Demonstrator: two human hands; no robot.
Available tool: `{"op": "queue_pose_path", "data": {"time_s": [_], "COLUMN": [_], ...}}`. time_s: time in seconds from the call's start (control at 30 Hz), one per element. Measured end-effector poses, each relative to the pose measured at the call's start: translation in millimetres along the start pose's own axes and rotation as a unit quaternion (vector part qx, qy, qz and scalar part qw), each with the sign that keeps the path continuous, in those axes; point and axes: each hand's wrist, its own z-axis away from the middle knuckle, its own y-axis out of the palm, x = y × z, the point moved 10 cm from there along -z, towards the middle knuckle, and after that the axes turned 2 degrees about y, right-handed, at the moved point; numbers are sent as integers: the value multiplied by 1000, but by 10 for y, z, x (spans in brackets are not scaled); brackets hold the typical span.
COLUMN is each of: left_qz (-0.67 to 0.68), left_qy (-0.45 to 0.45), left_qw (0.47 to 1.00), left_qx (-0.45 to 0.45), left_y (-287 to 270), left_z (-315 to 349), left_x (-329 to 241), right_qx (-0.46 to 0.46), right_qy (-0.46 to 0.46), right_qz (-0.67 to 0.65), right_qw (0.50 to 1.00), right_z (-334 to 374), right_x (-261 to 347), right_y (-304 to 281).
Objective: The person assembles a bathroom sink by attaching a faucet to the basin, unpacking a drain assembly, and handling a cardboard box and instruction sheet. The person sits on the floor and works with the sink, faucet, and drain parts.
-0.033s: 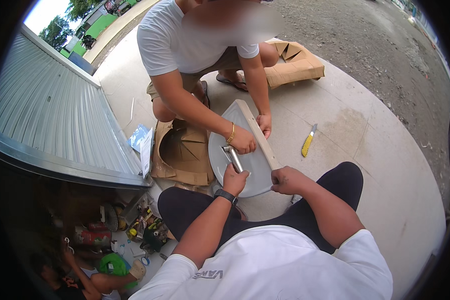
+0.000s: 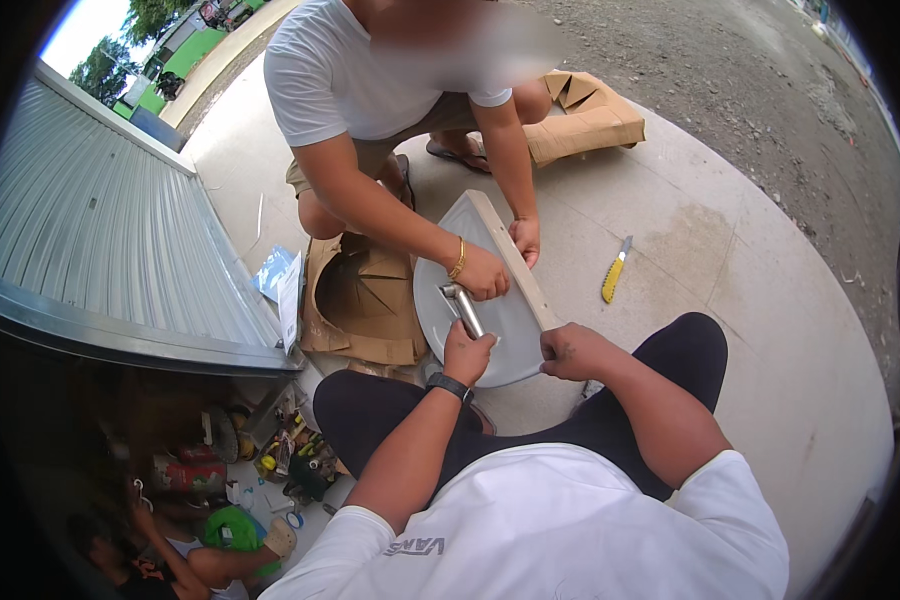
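Observation:
A white washbasin (image 2: 516, 345) stands tilted between my knees, its flat back edge running from far middle to near right. A silver faucet (image 2: 468, 312) is at the basin; my left hand (image 2: 467, 355) is closed around its near end. My right hand (image 2: 575, 352) grips the near end of the basin's back edge, fingers curled over it. Across from me crouches a co-worker in a white shirt. One co-worker's hand (image 2: 485, 274) is at the basin beside the faucet, and the other hand (image 2: 525, 241) is by the back edge.
A yellow utility knife (image 2: 615, 275) lies on the tiles, blade out. Cut cardboard packaging (image 2: 362, 335) sits left of the basin, another cardboard piece (image 2: 590, 132) behind. A metal shutter (image 2: 110, 210) is at left. Tools (image 2: 295, 460) and a seated person (image 2: 155, 560) are lower left.
The whole view has shifted slightly. Both of my hands keep their holds on the faucet and the washbasin.

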Motion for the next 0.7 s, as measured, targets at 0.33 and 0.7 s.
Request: {"op": "queue_pose_path", "data": {"time_s": [0.33, 0.7], "left_qz": [64, 33], "left_qy": [-18, -7], "left_qw": [998, 999], "left_qx": [15, -11], "left_y": [22, -36], "left_z": [184, 55], "left_x": [-139, -136], "right_qx": [-1, 15], "right_qy": [-8, 8], "right_qz": [-36, -11], "right_qw": [999, 1000], "right_z": [113, 44], "right_x": [33, 14], "right_y": [44, 8]}}
